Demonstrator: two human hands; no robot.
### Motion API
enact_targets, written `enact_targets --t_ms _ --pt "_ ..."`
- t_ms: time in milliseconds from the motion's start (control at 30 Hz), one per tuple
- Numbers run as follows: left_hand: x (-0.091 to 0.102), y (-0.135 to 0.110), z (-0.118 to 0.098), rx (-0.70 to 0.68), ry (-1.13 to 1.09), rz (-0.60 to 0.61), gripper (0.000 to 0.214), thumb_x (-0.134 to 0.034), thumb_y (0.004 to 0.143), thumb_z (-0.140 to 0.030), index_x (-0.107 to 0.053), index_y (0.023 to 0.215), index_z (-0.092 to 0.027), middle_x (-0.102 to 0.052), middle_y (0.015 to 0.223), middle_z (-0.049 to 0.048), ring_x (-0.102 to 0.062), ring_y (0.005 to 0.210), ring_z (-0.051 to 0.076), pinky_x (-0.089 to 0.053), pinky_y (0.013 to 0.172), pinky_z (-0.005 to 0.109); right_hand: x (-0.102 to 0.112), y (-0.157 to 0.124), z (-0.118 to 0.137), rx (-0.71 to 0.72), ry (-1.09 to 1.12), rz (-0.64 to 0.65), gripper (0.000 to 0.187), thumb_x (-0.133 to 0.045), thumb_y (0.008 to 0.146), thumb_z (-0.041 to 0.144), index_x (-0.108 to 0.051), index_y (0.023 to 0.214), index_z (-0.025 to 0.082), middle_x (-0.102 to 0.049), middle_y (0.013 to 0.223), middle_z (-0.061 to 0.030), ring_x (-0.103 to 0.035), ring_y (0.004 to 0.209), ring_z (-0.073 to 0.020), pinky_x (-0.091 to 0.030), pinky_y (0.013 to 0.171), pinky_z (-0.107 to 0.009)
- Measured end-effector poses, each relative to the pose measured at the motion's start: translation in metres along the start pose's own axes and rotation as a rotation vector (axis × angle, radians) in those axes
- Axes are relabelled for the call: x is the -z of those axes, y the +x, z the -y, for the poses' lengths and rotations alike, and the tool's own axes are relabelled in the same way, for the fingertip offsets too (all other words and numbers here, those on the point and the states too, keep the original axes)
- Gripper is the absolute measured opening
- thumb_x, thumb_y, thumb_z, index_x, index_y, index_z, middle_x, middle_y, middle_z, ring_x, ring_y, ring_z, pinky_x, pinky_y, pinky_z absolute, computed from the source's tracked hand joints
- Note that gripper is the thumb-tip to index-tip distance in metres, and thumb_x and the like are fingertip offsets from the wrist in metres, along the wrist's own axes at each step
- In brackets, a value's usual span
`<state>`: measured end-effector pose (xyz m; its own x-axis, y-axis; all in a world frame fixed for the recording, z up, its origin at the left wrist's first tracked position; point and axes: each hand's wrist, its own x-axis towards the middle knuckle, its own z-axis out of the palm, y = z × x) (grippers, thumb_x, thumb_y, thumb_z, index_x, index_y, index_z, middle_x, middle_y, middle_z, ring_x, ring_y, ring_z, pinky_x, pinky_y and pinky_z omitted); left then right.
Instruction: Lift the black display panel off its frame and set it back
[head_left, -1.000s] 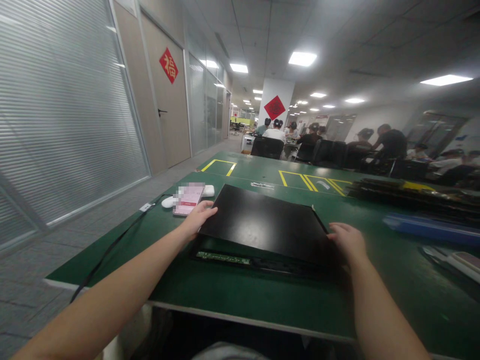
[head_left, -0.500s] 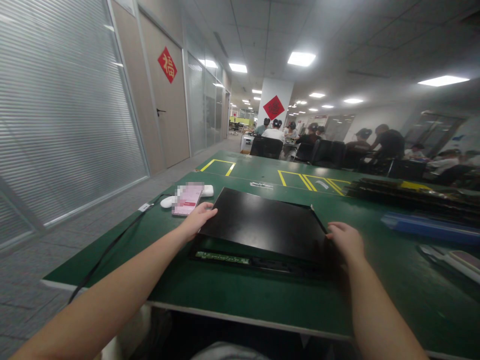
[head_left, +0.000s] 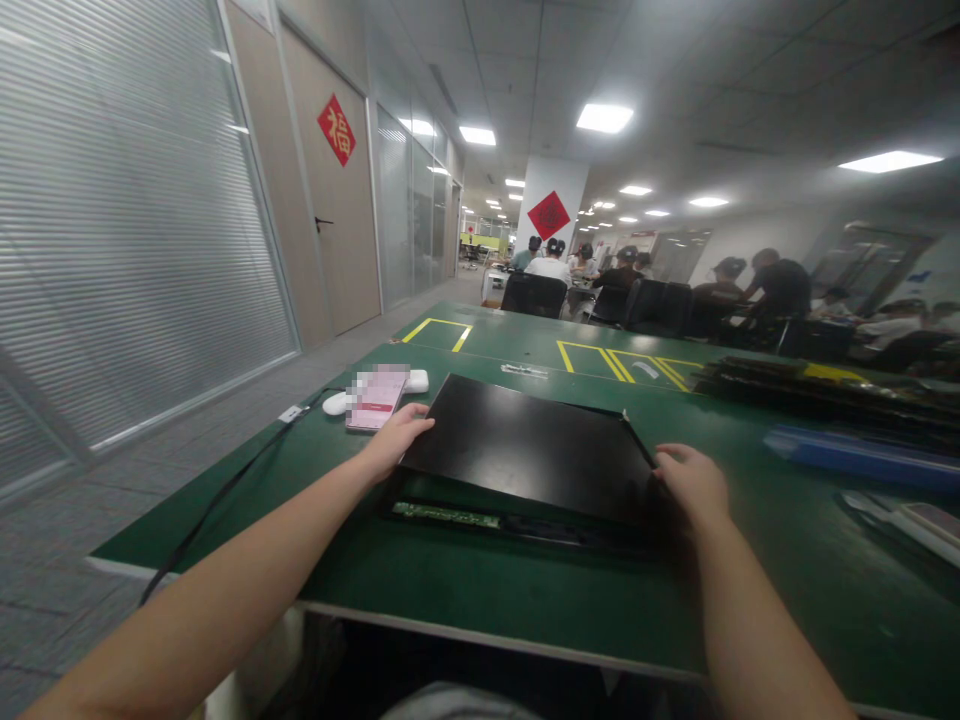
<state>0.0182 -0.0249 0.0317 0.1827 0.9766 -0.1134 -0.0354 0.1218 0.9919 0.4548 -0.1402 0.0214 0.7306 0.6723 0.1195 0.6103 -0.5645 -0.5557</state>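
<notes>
A thin black display panel point(head_left: 532, 445) lies tilted in front of me, its dark glossy face upward. At its left edge, my left hand point(head_left: 401, 435) is closed with thumb and fingers on the border. My right hand point(head_left: 691, 482) pinches the opposite edge near the right corner. Below the panel's near side shows a narrow green circuit board point(head_left: 446, 515), set in a dark strip. What lies beneath the rest of the panel is hidden.
On the green table point(head_left: 480, 590), a phone point(head_left: 373, 405) rests against white objects at left, beside a black cable point(head_left: 225, 490). Stacked dark panels point(head_left: 825, 395), a blue tray-like piece point(head_left: 862, 460) and another device point(head_left: 915, 525) are at right. Several people sit beyond.
Both hands keep their hold on the panel, which stays almost in place. The whole view has shifted very slightly.
</notes>
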Motion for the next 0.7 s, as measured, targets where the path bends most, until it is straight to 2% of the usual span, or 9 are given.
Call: enact_targets --t_ms 267,500,700 --pt "0.0013 0.0011 0.0030 -0.007 -0.015 0.029 0.029 -0.072 0.073 -0.024 -0.057 0.098 -0.020 -0.070 0.068 -0.0005 -0.065 0.058 0.017 -0.048 0.055 0.024 -0.0059 0.0057 -0.0076 0.065 -0.048 -0.045 0.039 -0.054 0.074 0.038 -0.077 0.103 0.025 -0.074 0.079 -0.0073 -0.069 0.079 -0.0246 -0.050 0.069 -0.032" --pt "0.0022 0.0010 0.0038 -0.013 -0.001 0.030 0.036 -0.077 0.070 -0.029 -0.057 0.099 -0.021 -0.070 0.070 -0.0006 -0.066 0.059 0.018 -0.049 0.057 0.026 -0.0068 0.0070 -0.0094 0.060 -0.067 -0.028 0.038 -0.055 0.076 0.038 -0.078 0.103 0.025 -0.076 0.085 -0.0091 -0.070 0.086 -0.0266 -0.052 0.075 -0.034" --pt "0.0011 0.0001 0.0033 -0.010 0.009 0.018 0.033 -0.077 0.071 -0.027 -0.059 0.097 -0.019 -0.069 0.067 -0.0004 -0.067 0.060 0.019 -0.051 0.059 0.028 -0.0045 0.0065 -0.0081 0.070 -0.078 -0.025 0.036 -0.055 0.075 0.036 -0.079 0.100 0.025 -0.076 0.087 -0.0095 -0.070 0.086 -0.0272 -0.050 0.070 -0.034"
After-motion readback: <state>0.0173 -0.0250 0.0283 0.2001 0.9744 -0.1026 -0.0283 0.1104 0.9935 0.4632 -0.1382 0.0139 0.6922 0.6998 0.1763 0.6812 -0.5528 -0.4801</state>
